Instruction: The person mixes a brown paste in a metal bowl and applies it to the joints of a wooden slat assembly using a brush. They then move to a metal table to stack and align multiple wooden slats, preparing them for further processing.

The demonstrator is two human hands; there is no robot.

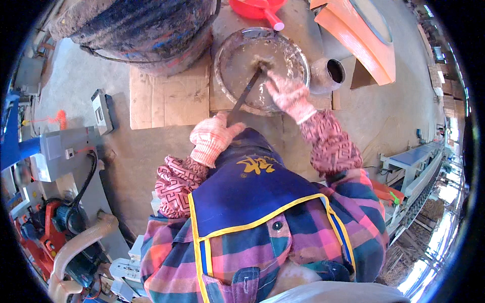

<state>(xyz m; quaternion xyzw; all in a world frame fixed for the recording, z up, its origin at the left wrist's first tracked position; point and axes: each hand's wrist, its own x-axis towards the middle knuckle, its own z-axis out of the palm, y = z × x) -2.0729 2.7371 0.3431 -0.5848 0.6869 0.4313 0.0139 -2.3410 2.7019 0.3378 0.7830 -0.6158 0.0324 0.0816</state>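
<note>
My left hand [214, 137], in a pale pink-striped knit glove, is closed around the lower end of a long dark stick [246, 93]. The stick slants up and away from me into a round metal basin [306, 65]. Its far end meets a brownish clump [263, 62] inside; whether that is a brush head I cannot tell. Brownish residue and pale flecks coat the basin. My right hand [290, 96], gloved alike, is over the basin's right side with fingers stretched toward the stick's far end. It seems to hold nothing; its palm is hidden.
A large, stained dark drum [146, 35] stands at the far left on flattened cardboard [166, 98]. Beyond the basin is a red plastic scoop [257, 7]. Right of it are a dirty cylindrical container [323, 76] and an orange curved piece [358, 38]. Machinery [60, 151] stands left, a conveyor [417, 156] right.
</note>
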